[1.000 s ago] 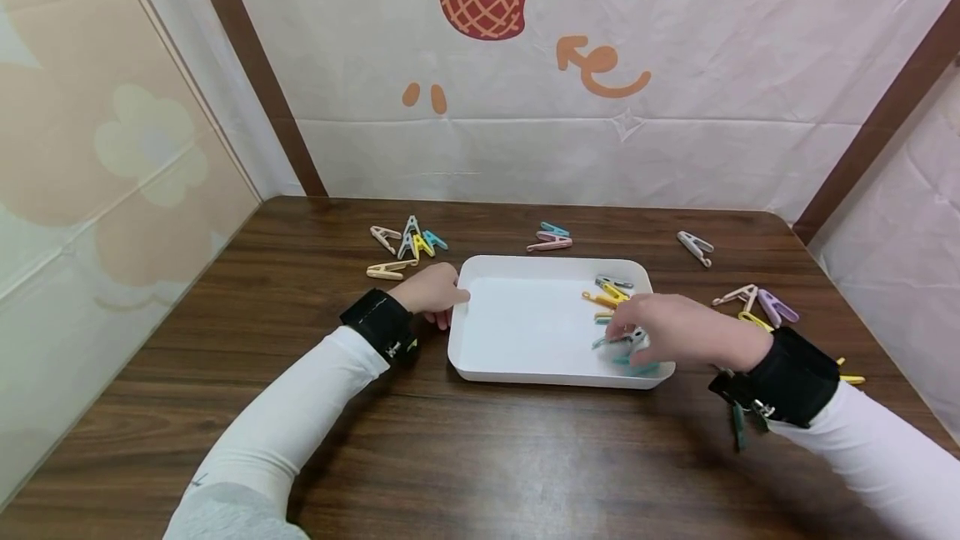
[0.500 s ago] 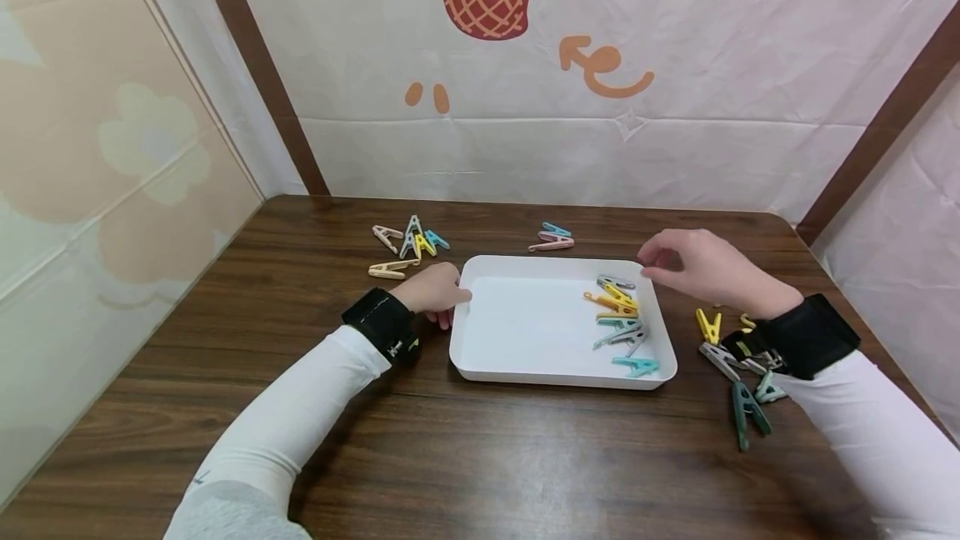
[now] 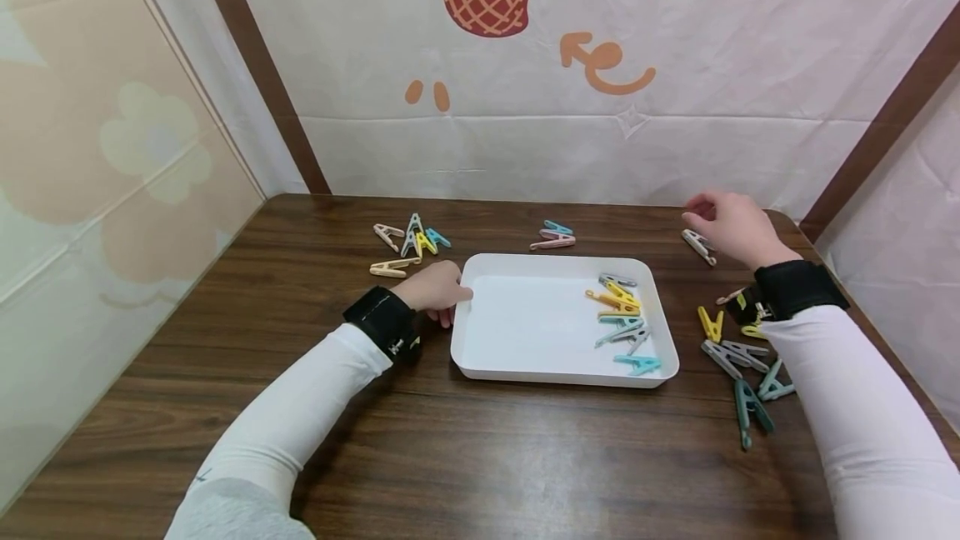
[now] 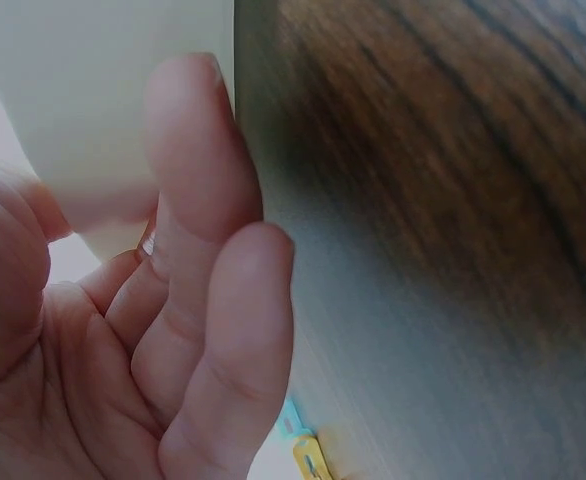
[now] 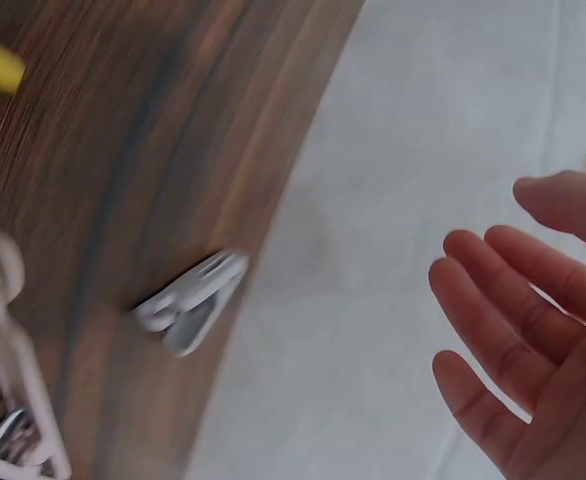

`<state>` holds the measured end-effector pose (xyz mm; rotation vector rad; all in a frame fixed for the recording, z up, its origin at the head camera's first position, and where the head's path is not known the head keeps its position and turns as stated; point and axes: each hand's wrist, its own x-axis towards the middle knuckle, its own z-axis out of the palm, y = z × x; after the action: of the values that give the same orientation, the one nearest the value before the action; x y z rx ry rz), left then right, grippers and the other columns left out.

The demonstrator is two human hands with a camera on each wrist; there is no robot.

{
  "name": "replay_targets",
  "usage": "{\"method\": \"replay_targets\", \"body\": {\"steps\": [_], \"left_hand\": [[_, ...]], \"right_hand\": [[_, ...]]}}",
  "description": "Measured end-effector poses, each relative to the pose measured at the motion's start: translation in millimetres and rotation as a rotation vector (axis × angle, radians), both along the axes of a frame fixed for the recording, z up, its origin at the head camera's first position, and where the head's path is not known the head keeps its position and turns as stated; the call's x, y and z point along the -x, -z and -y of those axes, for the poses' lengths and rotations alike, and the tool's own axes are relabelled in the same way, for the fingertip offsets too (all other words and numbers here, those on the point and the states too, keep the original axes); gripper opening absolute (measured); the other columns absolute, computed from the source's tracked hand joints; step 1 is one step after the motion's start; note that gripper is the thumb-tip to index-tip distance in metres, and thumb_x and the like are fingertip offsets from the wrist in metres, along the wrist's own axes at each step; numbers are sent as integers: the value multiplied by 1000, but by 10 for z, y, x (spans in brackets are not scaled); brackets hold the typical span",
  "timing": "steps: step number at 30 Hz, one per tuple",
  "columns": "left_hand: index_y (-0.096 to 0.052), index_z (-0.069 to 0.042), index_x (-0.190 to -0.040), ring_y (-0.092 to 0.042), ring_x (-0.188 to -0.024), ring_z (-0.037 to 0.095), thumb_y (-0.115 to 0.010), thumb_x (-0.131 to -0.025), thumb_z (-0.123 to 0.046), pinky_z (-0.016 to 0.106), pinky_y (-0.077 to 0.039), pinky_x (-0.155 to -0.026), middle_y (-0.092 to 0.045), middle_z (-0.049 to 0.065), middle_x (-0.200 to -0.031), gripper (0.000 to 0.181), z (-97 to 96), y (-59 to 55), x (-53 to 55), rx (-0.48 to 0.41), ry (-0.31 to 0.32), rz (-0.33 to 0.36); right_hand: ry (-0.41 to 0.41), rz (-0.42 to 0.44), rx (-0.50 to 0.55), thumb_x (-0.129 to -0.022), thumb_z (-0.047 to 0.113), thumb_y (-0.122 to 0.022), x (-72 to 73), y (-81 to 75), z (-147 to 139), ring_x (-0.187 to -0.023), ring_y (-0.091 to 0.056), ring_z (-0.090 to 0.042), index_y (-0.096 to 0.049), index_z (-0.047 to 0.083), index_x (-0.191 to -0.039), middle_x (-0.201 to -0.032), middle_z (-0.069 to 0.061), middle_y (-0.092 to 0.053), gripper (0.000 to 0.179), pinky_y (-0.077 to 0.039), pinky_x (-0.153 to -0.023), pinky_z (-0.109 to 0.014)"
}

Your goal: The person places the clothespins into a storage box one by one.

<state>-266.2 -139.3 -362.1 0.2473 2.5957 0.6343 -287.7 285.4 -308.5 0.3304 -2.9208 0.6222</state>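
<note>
My left hand [image 3: 433, 288] pinches the left rim of a white tray [image 3: 517, 357], thumb over the edge. In the left wrist view its fingers [image 4: 251, 290] lie along the tray's outer wall. Several clothespins lie along the tray's right side: a grey one, yellow-orange ones [image 3: 618, 297], grey-green ones [image 3: 622, 330] and a teal one [image 3: 639, 364]. My right hand [image 3: 735, 223] hovers over the far right of the table with relaxed fingers and nothing in them. Just below it a grey clothespin [image 3: 699, 247] lies on the wood, also seen as a grey clothespin [image 5: 198, 300] in the right wrist view.
Right of the tray lie more clothespins: yellow [image 3: 710, 324], grey [image 3: 722, 358] and dark green [image 3: 748, 411]. A mixed group with a yellow clothespin [image 3: 425, 243] sits at the back left. Pink and blue clothespins [image 3: 553, 240] lie behind the tray. A printed curtain [image 3: 480, 157] hangs along the back.
My right hand has left the tray's right side, moving back and right to the far grey clothespin. The grey-green clothespins now lie uncovered in the tray. The left hand has stayed put.
</note>
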Motion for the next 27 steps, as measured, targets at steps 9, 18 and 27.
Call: {"method": "replay_targets", "body": {"steps": [9,18,27], "left_hand": [[-61,-2,-87,-63,-50,15,-53,-98,-19,26,-49,-49,-66,7,-61,22,-8,-21,-10,4,-7,6],[-61,-2,-86,-63,-49,15,-53,-97,-19,26,-49,-48,-65,7,-60,22,2,4,3,-1,-4,2],[-61,-2,-87,-63,-49,16,-53,-97,-18,27,-49,-48,-65,8,-60,21,12,9,11,-13,-3,2]], "right_hand": [[127,257,-107,-97,24,-55,221,258,-297,-108,-50,-51,-41,-15,-131,-123,-38,-49,54,-40,-88,-61],[117,434,-214,-94,27,-58,406,560,-286,-102,-48,-48,-31,-24,-127,-116,-43,-43,67,-42,-90,-57],[157,331,-275,-92,18,-61,335,500,-203,-69,-52,-31,-57,-10,-89,-72,-15,-53,29,-43,-61,-39]]}}
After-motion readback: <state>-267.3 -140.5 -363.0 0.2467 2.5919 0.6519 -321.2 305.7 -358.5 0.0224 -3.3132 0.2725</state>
